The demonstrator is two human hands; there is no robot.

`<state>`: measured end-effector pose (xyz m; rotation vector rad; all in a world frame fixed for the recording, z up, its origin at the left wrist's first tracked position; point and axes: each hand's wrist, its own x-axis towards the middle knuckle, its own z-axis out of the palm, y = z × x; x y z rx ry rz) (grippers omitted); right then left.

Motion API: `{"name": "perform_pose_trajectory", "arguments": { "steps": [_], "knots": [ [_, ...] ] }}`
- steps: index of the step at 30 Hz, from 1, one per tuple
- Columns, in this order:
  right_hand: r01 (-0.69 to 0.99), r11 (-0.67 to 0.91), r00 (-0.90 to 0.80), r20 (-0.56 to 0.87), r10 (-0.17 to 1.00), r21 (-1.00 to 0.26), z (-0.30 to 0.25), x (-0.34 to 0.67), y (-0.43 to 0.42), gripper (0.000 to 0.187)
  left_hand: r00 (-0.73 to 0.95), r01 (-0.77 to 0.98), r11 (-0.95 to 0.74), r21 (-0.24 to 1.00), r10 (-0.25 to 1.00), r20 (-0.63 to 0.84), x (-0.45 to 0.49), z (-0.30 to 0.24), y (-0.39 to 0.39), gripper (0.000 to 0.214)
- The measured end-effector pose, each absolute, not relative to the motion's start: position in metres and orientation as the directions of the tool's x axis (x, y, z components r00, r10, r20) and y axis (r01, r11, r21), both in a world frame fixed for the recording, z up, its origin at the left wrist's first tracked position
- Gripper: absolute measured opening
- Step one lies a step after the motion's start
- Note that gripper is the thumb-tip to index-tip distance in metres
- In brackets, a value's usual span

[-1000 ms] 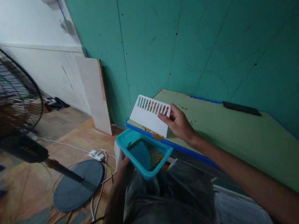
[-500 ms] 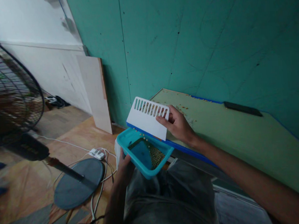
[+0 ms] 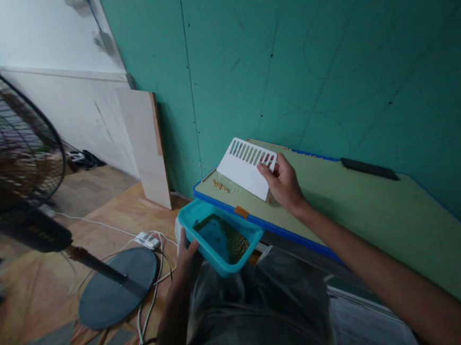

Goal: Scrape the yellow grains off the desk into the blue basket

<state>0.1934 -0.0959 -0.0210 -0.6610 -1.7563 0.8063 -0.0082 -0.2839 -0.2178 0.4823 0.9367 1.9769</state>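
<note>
My right hand [image 3: 283, 185] grips the right end of a white plastic panel [image 3: 242, 178] with a row of slots along its upper edge. The panel stands tilted on the pale green tabletop [image 3: 336, 196], its lower edge on or close to the surface. Small round tan beans [image 3: 220, 185] lie left of the panel, near the table's corner. Below the blue table edge, my left hand [image 3: 189, 250] holds a turquoise plastic tub [image 3: 222, 266] by its left side, fingers partly hidden behind it. Inside the tub, greenish beans [image 3: 237, 245] are gathered mostly toward the right.
A black bar [image 3: 369, 168] lies at the table's far edge by the green wall [image 3: 305, 55]. On the left stands a fan [image 3: 16, 136] with a round base [image 3: 120, 287]. White cables and a power strip [image 3: 147, 240] lie on the floor. A board [image 3: 145, 147] leans against the wall.
My right hand has moved the panel up and right, from above the tub's rim back onto the tabletop. Beans that were falling into the tub are no longer in the air. The tub stays nearly in place.
</note>
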Motion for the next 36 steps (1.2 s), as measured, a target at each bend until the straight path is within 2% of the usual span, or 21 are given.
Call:
{"name": "perform_pose_trajectory", "arguments": {
  "steps": [4, 9, 22, 31, 36],
  "knots": [
    [0.053, 0.602, -0.327, 0.556, 0.764, -0.797, -0.026, 0.194, -0.09, 0.032, -0.575, -0.511, -0.316, 0.799, 0.817, -0.045, -0.017, -0.214, -0.288, 0.084],
    [0.058, 0.567, -0.362, 0.512, 0.779, -0.821, -0.029, 0.191, -0.091, 0.034, -0.596, -0.49, -0.361, 0.794, 0.803, -0.003, -0.016, -0.203, -0.291, 0.069],
    [0.012, 0.538, -0.397, 0.49, 0.776, -0.843, -0.03, 0.19, -0.098, 0.04, -0.631, -0.479, -0.381, 0.791, 0.776, -0.008, -0.015, -0.2, -0.291, 0.063],
    [0.018, 0.549, -0.412, 0.494, 0.766, -0.836, -0.03, 0.19, -0.099, 0.04, -0.611, -0.495, -0.375, 0.784, 0.791, -0.007, -0.011, -0.197, -0.292, 0.067],
    [0.026, 0.533, -0.439, 0.469, 0.766, -0.846, -0.03, 0.19, -0.099, 0.041, -0.614, -0.511, -0.373, 0.775, 0.789, -0.026, -0.009, -0.196, -0.291, 0.076]
  ]
}}
